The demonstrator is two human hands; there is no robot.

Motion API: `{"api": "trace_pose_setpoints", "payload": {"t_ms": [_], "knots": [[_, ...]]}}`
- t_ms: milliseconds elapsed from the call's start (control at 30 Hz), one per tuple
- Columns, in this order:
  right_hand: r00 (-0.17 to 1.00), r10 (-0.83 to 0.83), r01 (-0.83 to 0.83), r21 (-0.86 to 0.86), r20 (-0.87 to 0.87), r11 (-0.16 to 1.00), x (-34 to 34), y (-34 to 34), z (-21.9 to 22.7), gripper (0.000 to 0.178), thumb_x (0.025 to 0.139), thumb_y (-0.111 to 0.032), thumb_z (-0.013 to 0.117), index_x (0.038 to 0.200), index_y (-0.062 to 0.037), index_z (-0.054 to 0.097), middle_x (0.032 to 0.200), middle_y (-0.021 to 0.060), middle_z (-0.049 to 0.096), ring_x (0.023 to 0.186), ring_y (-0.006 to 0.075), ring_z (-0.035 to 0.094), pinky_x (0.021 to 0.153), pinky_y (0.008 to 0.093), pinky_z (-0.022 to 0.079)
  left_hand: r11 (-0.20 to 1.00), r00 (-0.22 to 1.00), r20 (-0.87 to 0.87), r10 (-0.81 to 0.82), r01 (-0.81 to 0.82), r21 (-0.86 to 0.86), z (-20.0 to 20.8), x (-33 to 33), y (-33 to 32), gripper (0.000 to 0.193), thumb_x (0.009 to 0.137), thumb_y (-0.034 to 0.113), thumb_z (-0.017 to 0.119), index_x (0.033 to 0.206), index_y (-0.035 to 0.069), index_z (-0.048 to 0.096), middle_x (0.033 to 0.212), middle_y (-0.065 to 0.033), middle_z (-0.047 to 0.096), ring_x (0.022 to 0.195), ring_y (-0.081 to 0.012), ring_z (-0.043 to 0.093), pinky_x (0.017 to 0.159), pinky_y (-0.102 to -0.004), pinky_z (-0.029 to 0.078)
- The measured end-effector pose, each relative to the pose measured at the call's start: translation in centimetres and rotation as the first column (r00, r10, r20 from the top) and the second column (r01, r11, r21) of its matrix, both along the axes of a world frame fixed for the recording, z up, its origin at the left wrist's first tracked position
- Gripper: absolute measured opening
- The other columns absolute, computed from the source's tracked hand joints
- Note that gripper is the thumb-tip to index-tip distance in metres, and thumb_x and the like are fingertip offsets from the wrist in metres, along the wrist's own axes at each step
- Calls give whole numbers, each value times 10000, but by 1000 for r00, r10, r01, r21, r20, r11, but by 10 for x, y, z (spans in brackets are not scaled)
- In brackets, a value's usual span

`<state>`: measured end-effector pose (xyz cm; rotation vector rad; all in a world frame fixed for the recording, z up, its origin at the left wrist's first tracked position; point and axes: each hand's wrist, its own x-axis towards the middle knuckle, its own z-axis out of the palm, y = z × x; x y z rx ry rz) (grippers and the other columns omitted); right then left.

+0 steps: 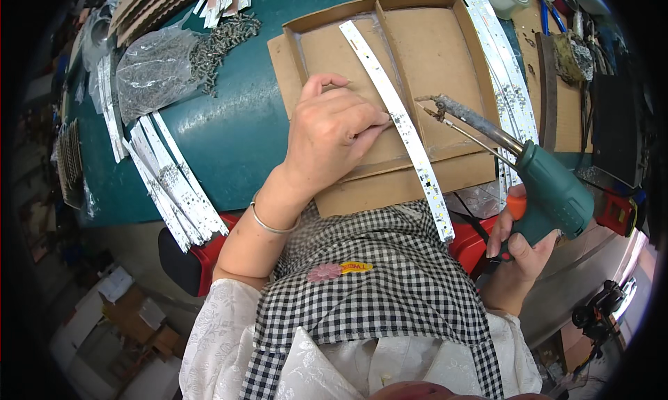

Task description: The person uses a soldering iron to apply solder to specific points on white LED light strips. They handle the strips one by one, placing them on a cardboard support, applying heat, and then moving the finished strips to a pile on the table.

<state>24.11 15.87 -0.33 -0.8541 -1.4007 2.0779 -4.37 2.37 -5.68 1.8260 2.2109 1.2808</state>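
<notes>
A long white LED circuit strip (pixel 396 114) lies slantwise over a shallow cardboard tray (pixel 435 48), its near end reaching past the tray's front edge. My left hand (pixel 334 125) is closed in a pinch at the strip's left edge, near its middle. Whatever sits between thumb and forefinger is too small to make out. In my right hand (pixel 522 243) is a green soldering gun (pixel 557 187) with an orange trigger. Its tip (pixel 433 104) points left over the tray, just right of the strip and apart from it.
Stacked white strips lie on the green table at left (pixel 170 184) and right of the tray (pixel 511 87). A clear plastic bag (pixel 153 73) and a heap of small metal parts (pixel 226 45) are at far left. Top right holds a white tub (pixel 508 0) and a dirty sponge-like pad (pixel 572 59).
</notes>
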Motion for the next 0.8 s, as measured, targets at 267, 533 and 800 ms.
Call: {"api": "trace_pose_setpoints", "payload": {"t_ms": [267,533,800], "knots": [[999,-32,33,14,-34,999,-2,-10,-3,765,772,-223,795,1288,130,354,793,125,505,487,170,537,409,272,475,1000,1000,-7,-2,2,0,1,1,0,133,675,41,797,730,77,682,750,-14,710,667,-149,648,848,-376,467],[956,-210,234,102,-205,967,6,-40,-4,713,819,-165,727,1350,72,313,823,88,488,536,159,535,430,263,468,998,988,-154,13,-21,-52,26,2,-15,156,664,54,802,753,73,674,757,-14,694,680,-165,645,843,-382,476],[809,-549,583,406,-211,704,22,-53,-6,650,819,38,607,1386,28,289,844,81,472,652,178,551,549,300,517,881,879,-137,-457,425,-207,63,55,3,310,736,138,630,1026,51,694,1079,-46,669,925,-222,567,812,-354,439]]}}
